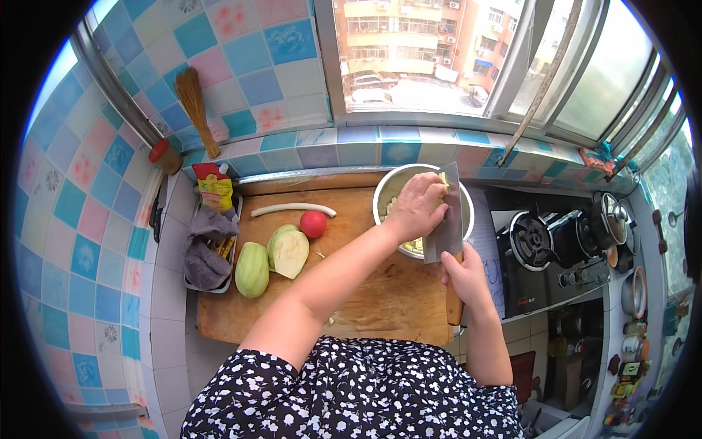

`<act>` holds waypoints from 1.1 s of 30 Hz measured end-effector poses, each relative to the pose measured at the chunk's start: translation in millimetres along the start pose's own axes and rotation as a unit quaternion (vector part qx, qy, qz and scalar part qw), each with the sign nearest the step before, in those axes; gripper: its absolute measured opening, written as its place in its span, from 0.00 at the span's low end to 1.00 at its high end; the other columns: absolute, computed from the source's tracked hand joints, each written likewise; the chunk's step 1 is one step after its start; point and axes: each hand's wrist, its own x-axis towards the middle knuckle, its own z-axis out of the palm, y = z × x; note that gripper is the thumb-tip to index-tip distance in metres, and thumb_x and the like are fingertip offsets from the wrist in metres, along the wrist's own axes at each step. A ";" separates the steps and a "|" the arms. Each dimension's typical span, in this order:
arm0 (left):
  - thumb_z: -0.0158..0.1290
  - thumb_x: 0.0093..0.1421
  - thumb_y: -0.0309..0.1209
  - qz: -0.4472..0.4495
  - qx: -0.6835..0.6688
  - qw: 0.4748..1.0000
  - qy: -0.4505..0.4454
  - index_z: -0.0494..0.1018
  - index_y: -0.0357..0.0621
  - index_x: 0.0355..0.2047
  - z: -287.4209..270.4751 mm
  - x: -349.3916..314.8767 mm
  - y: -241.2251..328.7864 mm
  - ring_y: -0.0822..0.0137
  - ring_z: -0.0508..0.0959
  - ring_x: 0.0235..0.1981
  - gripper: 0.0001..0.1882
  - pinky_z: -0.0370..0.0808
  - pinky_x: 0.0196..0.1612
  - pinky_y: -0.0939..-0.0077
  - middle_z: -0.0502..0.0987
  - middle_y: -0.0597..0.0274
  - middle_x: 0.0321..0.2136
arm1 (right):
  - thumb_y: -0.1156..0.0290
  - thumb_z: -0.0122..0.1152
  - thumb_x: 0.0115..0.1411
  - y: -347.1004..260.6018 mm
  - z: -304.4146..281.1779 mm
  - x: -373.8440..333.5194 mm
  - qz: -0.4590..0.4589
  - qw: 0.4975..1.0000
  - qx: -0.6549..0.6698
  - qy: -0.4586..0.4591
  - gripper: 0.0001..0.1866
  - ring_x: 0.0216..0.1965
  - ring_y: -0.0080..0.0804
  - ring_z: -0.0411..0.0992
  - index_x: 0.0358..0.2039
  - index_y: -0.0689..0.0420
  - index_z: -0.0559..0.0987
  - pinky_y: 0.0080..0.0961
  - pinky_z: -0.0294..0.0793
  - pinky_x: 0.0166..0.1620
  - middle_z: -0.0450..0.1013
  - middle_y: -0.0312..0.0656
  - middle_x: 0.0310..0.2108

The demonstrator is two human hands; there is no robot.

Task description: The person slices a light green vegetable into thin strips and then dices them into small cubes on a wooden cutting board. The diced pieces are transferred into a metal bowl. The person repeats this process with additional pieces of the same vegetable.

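My right hand (464, 274) is wrapped round the wooden handle of a cleaver (447, 219), whose broad blade stands tilted at the right side of a white-rimmed bowl (379, 192). Reaching across from the left, my left hand (417, 208) is over the bowl with its fingers bent against the blade. A pale green piece (443, 178) shows at those fingertips; the palm side is hidden. Pale cut pieces (413, 245) lie inside the bowl. On the wooden cutting board (358, 285) are a whole light-green eggplant (252, 270) and a cut one (289, 253) with cream flesh.
A red tomato (313, 224) and a white leek stalk (292, 210) lie farther back on the board. Left of it, a tray holds a grey cloth (208, 252) and a yellow-red pouch (214, 189). A black gas stove (556, 252) stands right of the bowl. Windows rise behind.
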 end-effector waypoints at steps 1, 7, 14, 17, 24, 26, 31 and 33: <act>0.58 0.58 0.33 -0.028 -0.003 1.000 -0.012 0.69 0.46 0.45 2.9 -5.8 -9.0 0.50 0.68 0.56 0.16 0.65 0.60 0.57 0.68 0.54 0.51 | 0.70 0.56 0.63 -0.5 -0.1 -0.2 -0.004 1.000 -0.003 0.001 0.14 0.20 0.20 0.70 0.46 0.63 0.74 0.20 0.71 0.27 0.73 0.35 0.25; 0.58 0.56 0.29 -0.086 0.045 0.994 -0.054 0.72 0.46 0.35 7.5 -37.0 -45.1 0.53 0.69 0.52 0.07 0.66 0.57 0.59 0.70 0.58 0.46 | 0.71 0.56 0.64 4.4 -5.6 0.8 -0.007 1.000 0.014 0.017 0.13 0.19 0.20 0.69 0.47 0.63 0.73 0.19 0.70 0.25 0.72 0.34 0.25; 0.58 0.56 0.28 -0.100 0.028 0.994 0.035 0.74 0.45 0.33 -19.3 -39.3 -37.7 0.55 0.72 0.48 0.06 0.67 0.54 0.61 0.73 0.59 0.42 | 0.74 0.54 0.66 5.0 -10.6 -9.3 -0.013 0.997 0.068 0.041 0.05 0.18 0.19 0.67 0.40 0.60 0.72 0.18 0.69 0.25 0.70 0.34 0.23; 0.56 0.58 0.27 -0.177 -0.033 0.982 0.059 0.73 0.42 0.34 -49.3 -62.6 -35.1 0.55 0.74 0.46 0.05 0.71 0.51 0.63 0.74 0.57 0.42 | 0.74 0.54 0.66 11.9 -18.5 -20.9 -0.021 0.995 0.083 0.053 0.04 0.19 0.19 0.67 0.39 0.60 0.72 0.18 0.68 0.25 0.69 0.34 0.23; 0.54 0.63 0.31 -0.289 -0.040 0.947 -0.132 0.73 0.41 0.46 -96.1 -144.3 -25.9 0.55 0.73 0.53 0.13 0.71 0.57 0.64 0.73 0.55 0.50 | 0.73 0.55 0.65 21.8 -19.8 -52.2 -0.018 0.998 0.061 -0.004 0.05 0.18 0.18 0.66 0.40 0.60 0.72 0.15 0.67 0.24 0.69 0.32 0.22; 0.53 0.64 0.35 -0.260 0.024 0.944 -0.203 0.72 0.41 0.50 -93.0 -171.2 -33.6 0.53 0.71 0.57 0.16 0.69 0.59 0.62 0.71 0.54 0.53 | 0.73 0.55 0.65 22.3 -14.6 -57.5 -0.021 0.998 0.048 -0.038 0.06 0.18 0.18 0.66 0.40 0.61 0.73 0.15 0.67 0.24 0.69 0.32 0.22; 0.53 0.64 0.40 -0.207 0.050 0.934 -0.286 0.72 0.41 0.53 -92.7 -221.2 -32.9 0.51 0.66 0.61 0.22 0.65 0.63 0.61 0.69 0.51 0.56 | 0.75 0.57 0.64 32.0 3.1 -70.3 0.012 0.991 0.025 -0.128 0.16 0.23 0.16 0.68 0.51 0.64 0.72 0.16 0.73 0.26 0.72 0.34 0.33; 0.55 0.62 0.44 -0.207 0.039 0.927 -0.311 0.70 0.42 0.56 -106.1 -238.5 -21.1 0.51 0.65 0.60 0.26 0.64 0.64 0.60 0.68 0.51 0.56 | 0.75 0.57 0.64 46.0 9.0 -73.4 0.036 0.985 0.013 -0.168 0.16 0.23 0.16 0.68 0.52 0.64 0.72 0.16 0.73 0.26 0.73 0.34 0.34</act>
